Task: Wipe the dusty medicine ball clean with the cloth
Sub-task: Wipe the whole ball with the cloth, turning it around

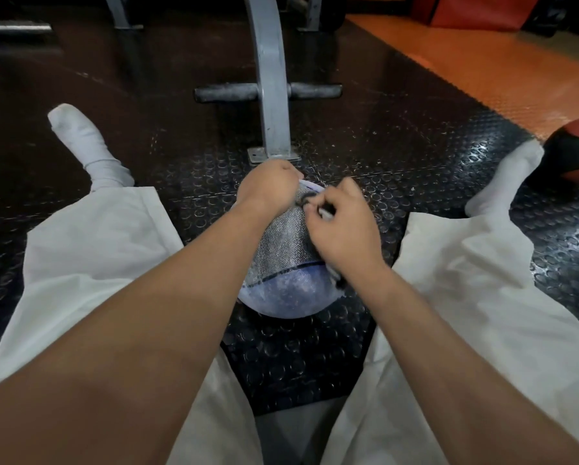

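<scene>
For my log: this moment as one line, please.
phase: wiping | left hand: holds medicine ball | right hand: grips cloth against ball

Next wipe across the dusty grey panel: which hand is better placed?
Right. The right hand grips the cloth against the medicine ball beside that panel. The left hand holds the ball's far top, apparently steadying it, with no cloth.

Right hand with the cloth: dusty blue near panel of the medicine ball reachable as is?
Probably yes. The right hand grips the white cloth on the grey-and-blue textured medicine ball, and its blue panel below lies uncovered.
</scene>
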Available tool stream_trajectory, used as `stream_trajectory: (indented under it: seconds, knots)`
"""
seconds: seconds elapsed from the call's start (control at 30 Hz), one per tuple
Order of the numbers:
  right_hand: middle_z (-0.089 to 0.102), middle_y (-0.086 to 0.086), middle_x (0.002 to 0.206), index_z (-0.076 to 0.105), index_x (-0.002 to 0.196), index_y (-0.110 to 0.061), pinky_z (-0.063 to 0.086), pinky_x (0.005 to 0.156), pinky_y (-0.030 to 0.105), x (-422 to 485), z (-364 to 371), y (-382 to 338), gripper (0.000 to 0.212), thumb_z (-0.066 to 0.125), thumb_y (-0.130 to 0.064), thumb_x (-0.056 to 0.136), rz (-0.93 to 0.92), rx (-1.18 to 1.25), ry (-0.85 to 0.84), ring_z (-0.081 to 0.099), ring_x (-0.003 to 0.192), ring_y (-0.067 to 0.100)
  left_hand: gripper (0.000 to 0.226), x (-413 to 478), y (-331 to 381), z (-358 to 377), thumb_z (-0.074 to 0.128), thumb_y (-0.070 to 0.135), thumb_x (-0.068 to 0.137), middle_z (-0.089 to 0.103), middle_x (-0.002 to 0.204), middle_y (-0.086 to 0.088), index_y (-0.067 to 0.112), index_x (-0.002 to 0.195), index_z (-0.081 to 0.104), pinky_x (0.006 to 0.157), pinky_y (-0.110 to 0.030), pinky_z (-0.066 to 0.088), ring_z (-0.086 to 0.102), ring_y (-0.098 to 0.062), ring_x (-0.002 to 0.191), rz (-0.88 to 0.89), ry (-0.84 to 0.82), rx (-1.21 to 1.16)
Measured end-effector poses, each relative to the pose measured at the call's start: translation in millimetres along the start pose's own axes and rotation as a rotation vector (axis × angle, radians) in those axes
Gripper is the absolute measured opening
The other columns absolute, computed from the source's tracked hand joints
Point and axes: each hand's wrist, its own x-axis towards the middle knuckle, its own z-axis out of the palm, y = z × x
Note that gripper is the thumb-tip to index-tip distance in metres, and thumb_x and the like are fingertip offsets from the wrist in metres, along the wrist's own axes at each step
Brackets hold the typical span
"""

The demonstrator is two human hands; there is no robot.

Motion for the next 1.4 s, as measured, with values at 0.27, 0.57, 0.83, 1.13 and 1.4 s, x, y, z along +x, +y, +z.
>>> stream_trajectory:
  seconds: [0.27, 0.57, 0.83, 1.13, 1.4]
  knots:
    - [0.05, 0.0, 0.087, 0.063, 0.079, -0.013, 0.049, 0.062, 0.038, -19.3, -9.0, 1.0, 0.01, 0.063, -0.02, 0.086, -0.126, -0.051, -0.056, 0.056, 0.072, 0.021, 0.033, -0.2, -3.7, -1.3, 0.041, 0.016, 0.095, 0.069, 0.113, -0.005, 0.025, 0.105, 0.071, 0.074, -0.029, 0.039, 0.062, -0.03, 0.102, -0.006, -0.033, -0.052]
    - [0.051, -0.001, 0.09, 0.06, 0.077, -0.015, 0.042, 0.072, 0.029, 38.9, -6.0, 1.7, 0.015, 0.062, -0.024, 0.089, 0.082, -0.07, -0.148, 0.054, 0.082, 0.017, 0.033, -4.1, -3.0, 1.3, 0.041, 0.016, 0.093, 0.07, 0.101, -0.007, 0.021, 0.106, 0.071, 0.068, -0.03, 0.036, 0.063, -0.034, 0.1, -0.011, 0.028, -0.043]
    - [0.042, -0.014, 0.078, 0.062, 0.077, -0.011, 0.044, 0.067, 0.036, -36.6, -10.7, 21.5, 0.011, 0.065, -0.018, 0.085, -0.079, 0.051, 0.001, 0.051, 0.073, 0.01, 0.034, -2.5, 0.2, -0.7, 0.041, 0.016, 0.093, 0.069, 0.103, -0.002, 0.025, 0.105, 0.072, 0.069, -0.029, 0.036, 0.062, -0.029, 0.097, 0.003, -0.033, -0.041]
    - [0.064, 0.005, 0.102, 0.072, 0.09, -0.013, 0.045, 0.085, 0.032, 60.2, -6.9, 8.3, 0.013, 0.066, -0.024, 0.086, 0.01, -0.165, -0.203, 0.059, 0.099, 0.024, 0.032, -6.8, 1.4, 5.8, 0.042, 0.018, 0.09, 0.069, 0.116, 0.001, 0.025, 0.102, 0.072, 0.082, -0.032, 0.045, 0.061, -0.024, 0.104, 0.023, 0.033, 0.024]
    - [0.065, 0.002, 0.093, 0.071, 0.092, -0.009, 0.031, 0.078, 0.017, -4.4, -24.0, 25.1, 0.008, 0.066, -0.011, 0.087, -0.159, -0.153, -0.072, 0.054, 0.09, 0.024, 0.036, -0.9, 9.6, 4.6, 0.038, 0.007, 0.094, 0.066, 0.119, -0.007, 0.014, 0.109, 0.071, 0.092, -0.037, 0.048, 0.06, -0.029, 0.108, 0.017, -0.007, 0.082]
